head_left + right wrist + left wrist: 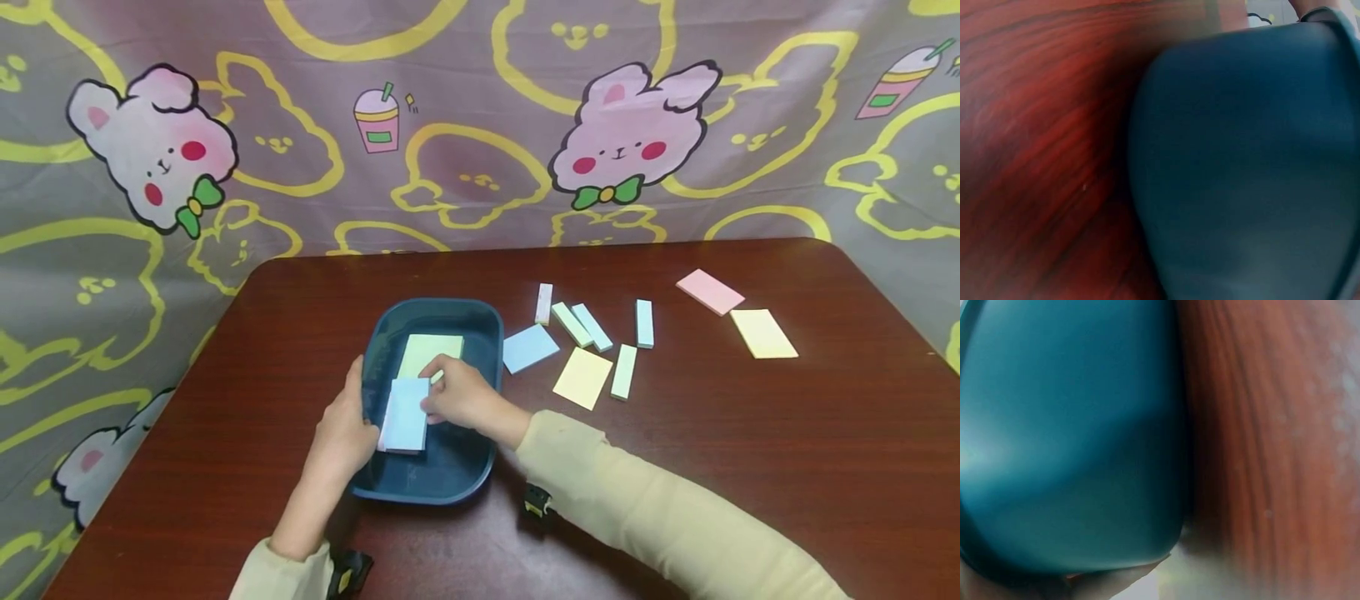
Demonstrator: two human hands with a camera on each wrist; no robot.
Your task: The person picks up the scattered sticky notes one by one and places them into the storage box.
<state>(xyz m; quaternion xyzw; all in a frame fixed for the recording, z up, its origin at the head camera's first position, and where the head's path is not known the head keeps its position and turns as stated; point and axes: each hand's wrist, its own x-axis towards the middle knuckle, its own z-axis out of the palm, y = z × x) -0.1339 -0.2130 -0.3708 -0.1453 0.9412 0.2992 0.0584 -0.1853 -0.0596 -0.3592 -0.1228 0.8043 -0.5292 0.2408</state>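
A dark blue plastic bin [459,462] stands on the table, its outer wall filling much of both wrist views. My left hand [343,433] grips the bin's left side, thumb over the rim. Inside the bin, my right hand [467,397] pinches the right edge of a light blue sticky note pad [408,417]. A pinkish edge shows beneath that pad at its left. Behind it lies a pale green sticky note pad [431,352], partly covered by the right fingers. Neither wrist view shows the pads.
Right of the bin lie a blue pad [531,347], a yellow pad [582,377] and several narrow note strips [623,372]. Farther right are a pink pad [709,292] and another yellow pad [763,333]. A patterned cloth [465,100] hangs behind the table.
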